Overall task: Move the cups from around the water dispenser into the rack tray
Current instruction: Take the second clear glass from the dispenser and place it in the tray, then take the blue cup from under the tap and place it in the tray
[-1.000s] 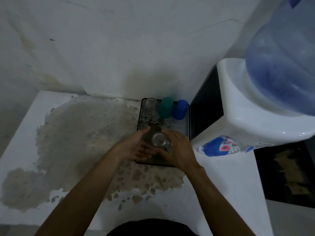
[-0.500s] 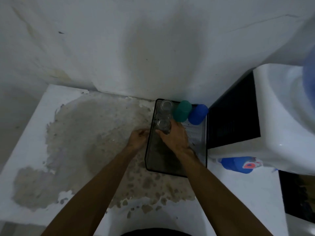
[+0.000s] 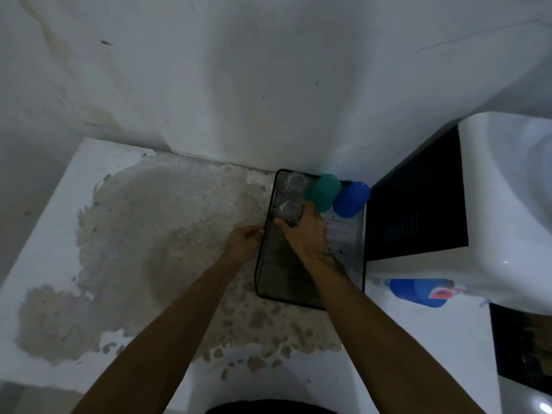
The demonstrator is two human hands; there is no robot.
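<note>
A black mesh rack tray (image 3: 346, 234) lies on the counter against the wall, left of the water dispenser (image 3: 484, 204). Along its far edge stand a clear glass (image 3: 295, 182), a green cup (image 3: 324, 192) and a blue cup (image 3: 351, 198), all upside down. My right hand (image 3: 307, 234) is inside the tray, closed around a second clear glass (image 3: 289, 212) just in front of the first. My left hand (image 3: 243, 242) rests at the tray's left rim, fingers curled against it.
The white counter (image 3: 59, 204) has a large worn grey patch (image 3: 167, 234) left of the tray. The wall runs close behind. The dispenser's black side panel (image 3: 418, 198) borders the tray on the right. A dark opening (image 3: 522, 348) sits at the lower right.
My right hand carried the clear glass from the tray's near end to its far left, behind the other glass. My left hand let go and moved to the tray's left rim.
</note>
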